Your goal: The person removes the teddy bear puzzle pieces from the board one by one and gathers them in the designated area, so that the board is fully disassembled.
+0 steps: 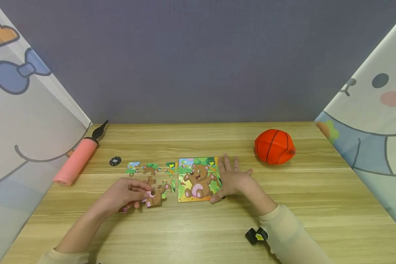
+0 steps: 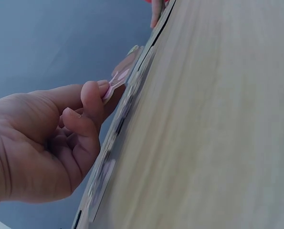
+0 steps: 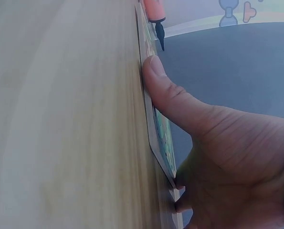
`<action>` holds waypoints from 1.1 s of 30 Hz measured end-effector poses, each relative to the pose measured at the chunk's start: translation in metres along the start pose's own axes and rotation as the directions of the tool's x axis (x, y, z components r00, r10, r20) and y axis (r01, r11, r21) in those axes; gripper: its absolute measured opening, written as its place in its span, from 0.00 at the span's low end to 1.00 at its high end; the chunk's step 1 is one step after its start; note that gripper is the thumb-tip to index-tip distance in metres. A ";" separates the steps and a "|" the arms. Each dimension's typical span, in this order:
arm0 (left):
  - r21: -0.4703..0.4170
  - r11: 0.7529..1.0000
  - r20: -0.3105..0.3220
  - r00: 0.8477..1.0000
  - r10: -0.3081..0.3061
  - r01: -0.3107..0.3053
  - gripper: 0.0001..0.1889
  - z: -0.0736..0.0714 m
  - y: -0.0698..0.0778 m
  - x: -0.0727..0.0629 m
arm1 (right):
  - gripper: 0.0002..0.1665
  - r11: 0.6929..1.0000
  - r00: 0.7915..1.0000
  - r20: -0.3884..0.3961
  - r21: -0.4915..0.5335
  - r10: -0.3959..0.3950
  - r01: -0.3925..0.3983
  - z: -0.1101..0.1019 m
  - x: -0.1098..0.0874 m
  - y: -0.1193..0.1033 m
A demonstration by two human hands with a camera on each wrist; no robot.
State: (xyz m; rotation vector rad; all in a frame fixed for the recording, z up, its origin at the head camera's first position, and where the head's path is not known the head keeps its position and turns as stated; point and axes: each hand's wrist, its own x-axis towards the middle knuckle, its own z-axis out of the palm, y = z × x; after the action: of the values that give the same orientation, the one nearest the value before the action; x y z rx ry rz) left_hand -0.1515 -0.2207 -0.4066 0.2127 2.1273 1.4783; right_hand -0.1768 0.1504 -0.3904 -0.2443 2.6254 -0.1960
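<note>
My left hand pinches a small puzzle piece between thumb and fingertips, just over the left group of pieces. Part of that group lies hidden under the hand. Around it are a bear-head piece, a blue-and-green corner piece and a bear-leg piece. To the right lies a square picture board showing a brown bear in a garden. Over its right edge my right hand is spread with straight fingers, and the thumb rests at the edge.
Behind the right hand sits a dented red ball with black lines. A pink hand pump with a black nozzle lies at far left, near a round black chip. A small black-and-yellow object is beside the right sleeve. Fabric walls enclose the wooden table.
</note>
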 end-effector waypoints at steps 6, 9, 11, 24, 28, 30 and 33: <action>-0.008 1.000 0.029 1.000 -0.002 0.002 0.16 -0.006 -0.002 -0.004 | 0.91 1.000 1.000 0.010 0.008 0.006 -0.006 0.000 -0.001 0.001; -0.005 1.000 0.035 0.999 -0.006 0.007 0.15 -0.008 -0.003 -0.006 | 0.91 1.000 1.000 0.009 0.014 0.003 -0.003 0.000 -0.001 0.001; 0.001 1.000 0.039 0.999 -0.010 0.010 0.14 -0.010 -0.004 -0.006 | 0.91 1.000 1.000 0.010 0.013 0.003 -0.003 0.000 -0.001 0.001; 0.030 1.000 0.052 0.999 0.003 -0.005 0.10 -0.016 -0.008 -0.010 | 0.91 1.000 1.000 0.018 0.008 0.007 -0.007 -0.001 0.002 0.001; 0.034 0.999 0.043 0.999 -0.003 0.001 0.10 -0.016 -0.008 -0.010 | 0.91 1.000 1.000 0.013 0.020 0.004 -0.005 -0.001 0.000 0.000; 0.040 0.999 0.033 0.999 -0.006 0.005 0.10 -0.016 -0.008 -0.010 | 0.91 1.000 1.000 0.008 0.022 0.003 -0.003 -0.001 0.000 0.000; 0.063 0.998 0.015 1.000 -0.005 0.004 0.10 -0.016 -0.007 -0.010 | 0.91 1.000 1.000 0.004 0.022 0.002 -0.002 -0.001 -0.001 -0.001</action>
State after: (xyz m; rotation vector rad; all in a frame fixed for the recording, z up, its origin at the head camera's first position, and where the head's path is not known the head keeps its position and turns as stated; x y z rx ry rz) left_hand -0.1499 -0.2403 -0.4052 0.2407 2.1624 1.4043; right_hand -0.1764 0.1502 -0.3888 -0.2344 2.6183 -0.2233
